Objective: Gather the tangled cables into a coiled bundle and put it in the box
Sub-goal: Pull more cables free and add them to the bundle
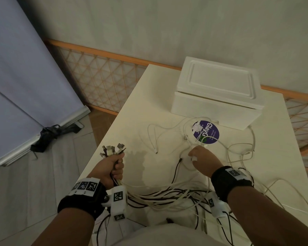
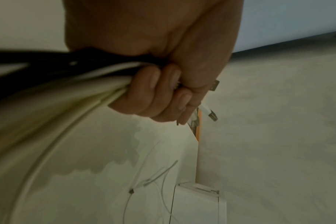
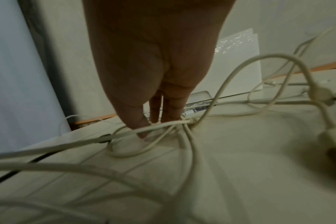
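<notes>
My left hand (image 1: 116,167) grips a thick bundle of white and black cables (image 1: 167,194), with their USB plugs (image 1: 112,150) fanning out above the fist. The left wrist view shows the left hand (image 2: 163,97) wrapped tight round the bundle (image 2: 86,84). My right hand (image 1: 194,155) reaches down onto the loose white cables (image 1: 238,150) spread over the table (image 1: 149,103). In the right wrist view the fingers (image 3: 173,110) are straight and the thumb tip touches the table inside a cable loop (image 3: 125,153). A white foam box (image 1: 217,93) stands at the back with its lid on.
A round purple sticker (image 1: 205,132) lies under the cables in front of the box. A black cable (image 1: 176,167) runs between my hands. The table's left edge is beside my left hand. An orange lattice rail (image 1: 100,80) and a pale screen (image 1: 16,77) stand beyond.
</notes>
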Tool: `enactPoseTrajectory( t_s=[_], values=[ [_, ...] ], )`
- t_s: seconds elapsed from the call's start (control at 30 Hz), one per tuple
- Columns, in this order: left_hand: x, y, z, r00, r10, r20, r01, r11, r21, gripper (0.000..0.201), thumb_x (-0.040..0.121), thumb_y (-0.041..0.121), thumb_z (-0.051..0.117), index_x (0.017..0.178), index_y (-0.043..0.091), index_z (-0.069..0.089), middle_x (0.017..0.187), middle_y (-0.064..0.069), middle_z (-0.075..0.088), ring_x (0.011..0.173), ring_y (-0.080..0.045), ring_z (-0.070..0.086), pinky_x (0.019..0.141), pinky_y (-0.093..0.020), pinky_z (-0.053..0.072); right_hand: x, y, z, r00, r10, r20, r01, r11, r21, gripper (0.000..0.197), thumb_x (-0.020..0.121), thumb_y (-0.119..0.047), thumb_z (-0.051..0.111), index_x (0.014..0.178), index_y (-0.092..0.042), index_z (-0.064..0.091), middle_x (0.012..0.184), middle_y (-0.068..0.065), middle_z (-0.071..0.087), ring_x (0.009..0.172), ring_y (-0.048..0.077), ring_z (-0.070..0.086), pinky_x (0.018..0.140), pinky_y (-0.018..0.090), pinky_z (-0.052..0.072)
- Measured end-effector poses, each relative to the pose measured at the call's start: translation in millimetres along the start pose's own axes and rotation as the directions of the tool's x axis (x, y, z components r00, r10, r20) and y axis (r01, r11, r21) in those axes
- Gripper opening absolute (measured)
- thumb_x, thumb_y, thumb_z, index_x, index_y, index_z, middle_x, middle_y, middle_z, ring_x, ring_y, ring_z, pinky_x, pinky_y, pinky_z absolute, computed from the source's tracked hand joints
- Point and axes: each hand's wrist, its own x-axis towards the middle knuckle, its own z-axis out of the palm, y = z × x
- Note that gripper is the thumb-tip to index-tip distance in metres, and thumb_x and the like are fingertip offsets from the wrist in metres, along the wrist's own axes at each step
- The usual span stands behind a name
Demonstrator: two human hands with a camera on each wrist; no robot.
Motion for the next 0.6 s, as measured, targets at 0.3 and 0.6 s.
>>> enactPoseTrajectory(
  t_s=[0.3,0.6],
  values=[
    [0.7,-0.1,13.7,0.999,0.036,-0.031,-0.039,0.997,-0.073,0.053,0.094,0.042,0.053,0.051,0.017,0.034,0.048,-0.001,0.039,0.035,-0.012,0.035,0.039,-0.019,0.033,-6.0,-11.6,8.2,0.998,-0.048,0.043,0.057,0.969,-0.240,0.022,0.096,-0.029,0.045,0.091,-0.012,0.056,0.098,0.005,0.050,0.093,0.024,0.049,0.078,0.035,0.040],
    [1.7,-3.9,73.4,0.995,0.040,0.089,-0.044,0.998,0.044,0.037,0.096,0.036,0.051,0.068,0.011,0.053,0.071,-0.003,0.067,0.029,-0.007,0.026,0.040,-0.022,0.039,-19.4,-91.0,-51.0,0.960,-0.094,-0.264,0.181,0.927,0.327,0.013,0.099,-0.022,0.043,0.096,-0.012,0.049,0.084,-0.004,0.063,0.079,0.018,0.061,0.073,0.032,0.047]
  ],
)
